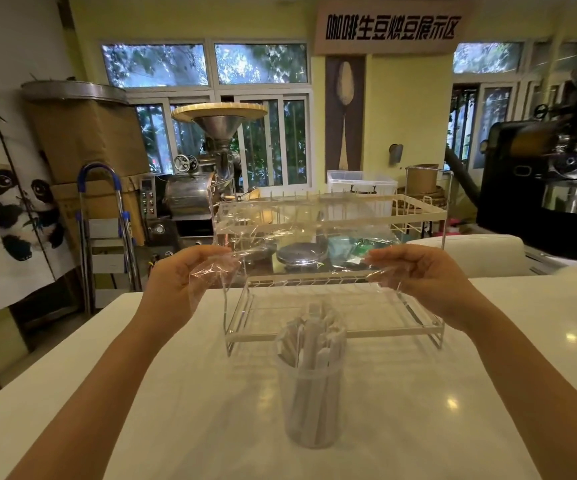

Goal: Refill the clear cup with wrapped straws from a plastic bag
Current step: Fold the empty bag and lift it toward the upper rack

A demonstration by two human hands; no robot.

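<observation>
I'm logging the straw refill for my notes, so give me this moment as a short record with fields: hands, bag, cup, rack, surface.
left hand: pinching one end of the clear crinkled plastic bag
right hand: pinching the other end
bag: stretched between both hands above the counter, looks empty
clear plastic cup: upright, packed with white paper-wrapped straws
white wire two-tier rack: behind the cup
white counter: holds cup and rack

Brown sign board [393, 26] high on far wall, above yellow pillar: bold black Chinese characters in single row, "咖啡生豆烘豆展示区". Only legible text in room. Small control panel [146, 199] on roaster machine at back left has display and buttons, markings too small to read. No readable labels or brands on anything at desk [418, 410].
</observation>
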